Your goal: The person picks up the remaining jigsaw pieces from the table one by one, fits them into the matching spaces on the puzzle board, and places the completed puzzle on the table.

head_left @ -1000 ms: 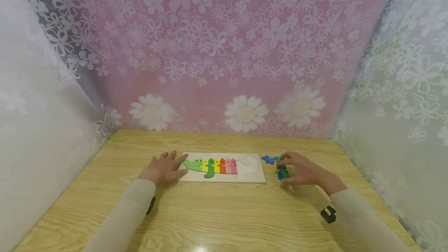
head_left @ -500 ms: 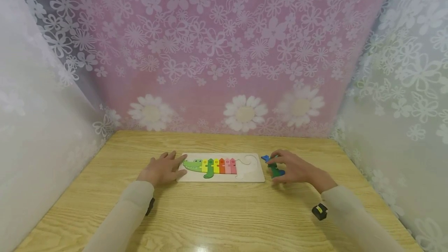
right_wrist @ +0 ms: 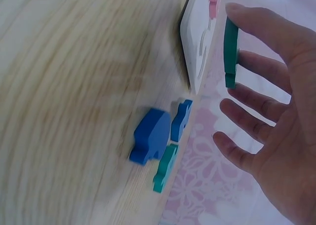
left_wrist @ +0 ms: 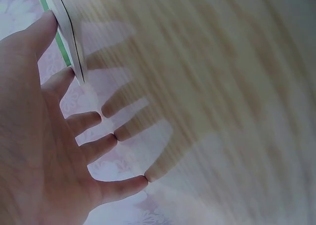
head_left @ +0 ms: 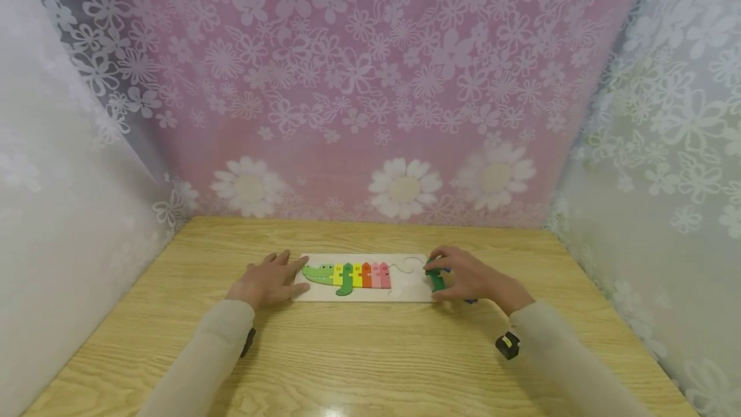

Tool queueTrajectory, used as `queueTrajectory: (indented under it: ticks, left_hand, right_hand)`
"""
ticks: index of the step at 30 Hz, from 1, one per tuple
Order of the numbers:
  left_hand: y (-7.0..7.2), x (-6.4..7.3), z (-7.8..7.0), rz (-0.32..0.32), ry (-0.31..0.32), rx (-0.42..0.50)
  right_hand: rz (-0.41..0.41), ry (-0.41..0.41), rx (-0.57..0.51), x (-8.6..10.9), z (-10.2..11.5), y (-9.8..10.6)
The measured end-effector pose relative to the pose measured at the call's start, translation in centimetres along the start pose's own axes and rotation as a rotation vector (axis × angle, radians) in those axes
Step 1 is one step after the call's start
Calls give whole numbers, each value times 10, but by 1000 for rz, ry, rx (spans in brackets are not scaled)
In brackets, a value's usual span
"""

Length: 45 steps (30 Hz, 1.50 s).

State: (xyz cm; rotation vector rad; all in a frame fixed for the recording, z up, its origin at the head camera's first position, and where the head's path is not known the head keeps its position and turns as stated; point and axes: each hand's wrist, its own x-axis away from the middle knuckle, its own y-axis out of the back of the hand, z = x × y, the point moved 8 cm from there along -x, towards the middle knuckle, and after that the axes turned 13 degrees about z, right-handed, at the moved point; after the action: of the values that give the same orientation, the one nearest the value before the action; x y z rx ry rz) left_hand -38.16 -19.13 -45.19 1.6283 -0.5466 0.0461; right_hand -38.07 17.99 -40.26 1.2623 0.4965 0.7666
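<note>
A wooden crocodile puzzle board (head_left: 341,296) lies on the table, with the crocodile's green head and several coloured pieces fitted in its left part. My left hand (head_left: 269,280) is spread at the board's left end. In the left wrist view, its thumb and index fingertip (left_wrist: 67,73) touch the board's edge, the other fingers straight on the table. My right hand (head_left: 466,275) pinches a dark green puzzle piece (right_wrist: 230,52) between thumb and fingertips, held on edge above the board's right end. Its remaining fingers stick out loosely.
In the right wrist view, a large blue piece (right_wrist: 150,135), a smaller blue piece (right_wrist: 181,120) and a teal piece (right_wrist: 165,167) lie on the table beside the board. My right hand mostly hides them in the head view. A pink floral curtain (head_left: 347,114) hangs behind the table.
My right hand has taken up the green piece from the loose pieces and moved left with it to the board's right end. The left hand has stayed in place.
</note>
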Motion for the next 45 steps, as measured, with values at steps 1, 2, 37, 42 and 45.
queueTrajectory:
  ticks: [1, 2, 37, 42, 45]
  left_hand:
    - [0, 0, 0, 0, 4, -1]
    - [-1, 0, 0, 0, 8, -2]
    - [2, 3, -3, -24, 1, -27]
    - [1, 3, -3, -23, 3, -26]
    - [1, 3, -2, -21, 4, -21]
  right_hand:
    - [3, 3, 3, -2, 2, 0]
    - [7, 3, -1, -3, 3, 1]
    - [59, -8, 2, -31, 14, -6]
    - [63, -10, 12, -35, 15, -6]
    - [58, 3, 24, -39, 16, -6]
